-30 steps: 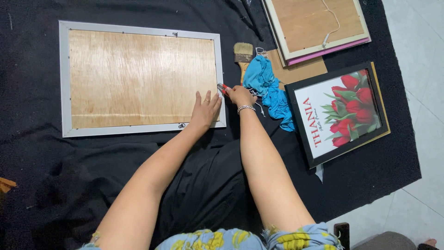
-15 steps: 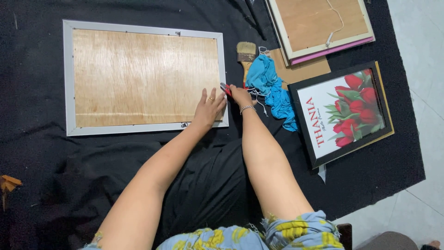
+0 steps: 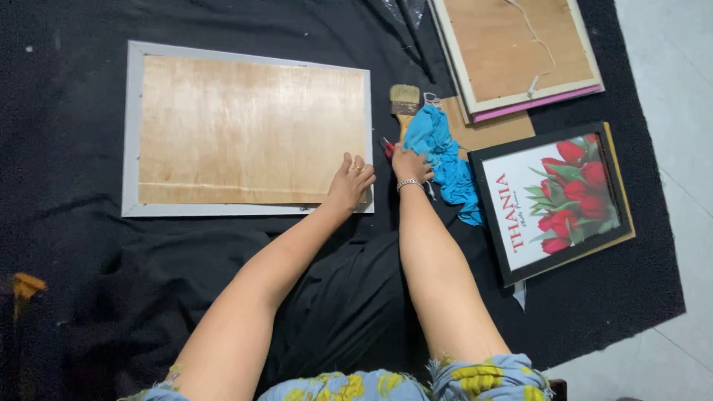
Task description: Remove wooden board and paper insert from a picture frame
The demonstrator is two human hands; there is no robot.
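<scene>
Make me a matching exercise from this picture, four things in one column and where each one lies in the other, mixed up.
1. large grey-framed wooden backing board
2. crumpled blue cloth
3. black-framed picture of red tulips
4. flat pale-bristled paintbrush

A. far right, near the mat's edge
B. under the left hand
C. just beyond the blue cloth
D. beside the right hand

Pairs: 1-B, 2-D, 3-A, 4-C

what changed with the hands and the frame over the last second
Very little. The left hand stays pressed flat on the grey frame's lower right corner; the right hand stays beside the blue cloth, holding a small red-handled tool. The slight shift of everything looks like camera movement. Paintbrush and tulip picture unmoved.
</scene>
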